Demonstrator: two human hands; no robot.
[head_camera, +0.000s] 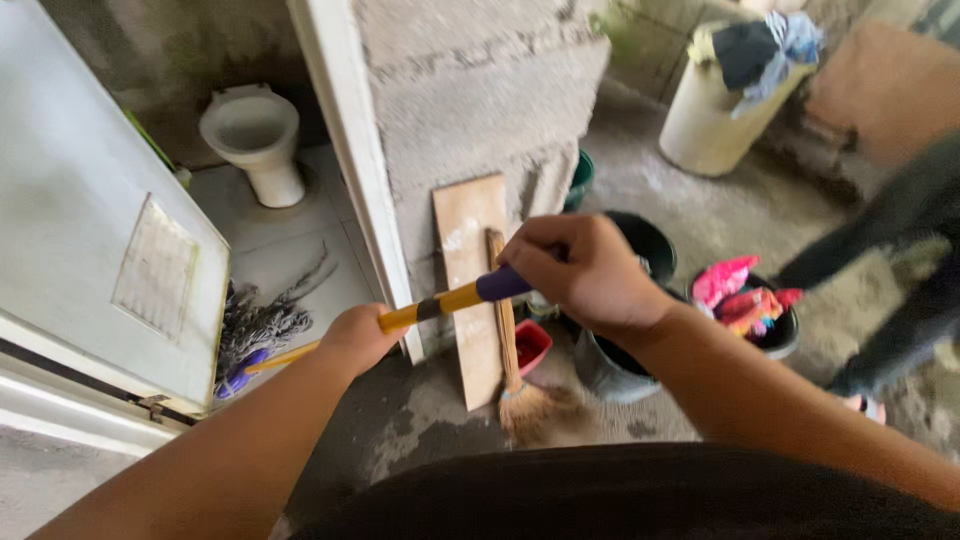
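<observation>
Both my hands grip a mop by its long yellow handle, which has a purple grip section near the top. My right hand is closed around the purple end. My left hand is closed lower on the yellow shaft. The grey stringy mop head lies on the tiled bathroom floor just inside the open doorway, beside the white door.
A white toilet stands inside the bathroom. A wooden board and a small straw broom lean on the block wall. Dark buckets, a red container, a basin of colourful cloths and a pale drum stand right. Another person's legs are far right.
</observation>
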